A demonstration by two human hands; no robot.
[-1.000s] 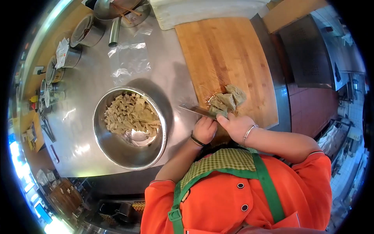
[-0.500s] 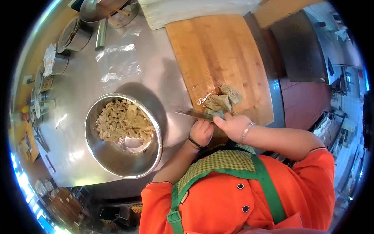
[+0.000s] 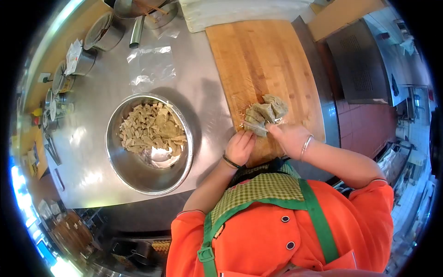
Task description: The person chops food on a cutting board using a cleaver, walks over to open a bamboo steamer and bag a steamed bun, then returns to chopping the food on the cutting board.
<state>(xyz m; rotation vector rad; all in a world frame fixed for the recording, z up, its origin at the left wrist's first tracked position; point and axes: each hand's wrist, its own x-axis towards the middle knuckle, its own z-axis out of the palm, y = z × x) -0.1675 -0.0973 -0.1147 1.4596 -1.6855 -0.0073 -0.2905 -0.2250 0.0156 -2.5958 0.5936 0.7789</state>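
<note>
On the wooden cutting board lie several greyish-green chunks of food, bunched near its front edge. My right hand is closed around a knife, whose blade points left and rests against the nearest chunks. Just left of the blade is my left hand, fingers curled in at the board's edge; whether they pinch a piece is hidden. A large steel bowl stands to the left on the metal counter, partly filled with chopped greyish-green pieces.
Behind the bowl, a clear plastic bag lies flat on the steel counter. Pots with lids line the far left side. A white box borders the board's back edge. Tongs lie at the far left.
The knife has turned, so its blade looks shorter and lies closer to the chunks. My hands stay close together at the board's edge. The whole view has shifted slightly.
</note>
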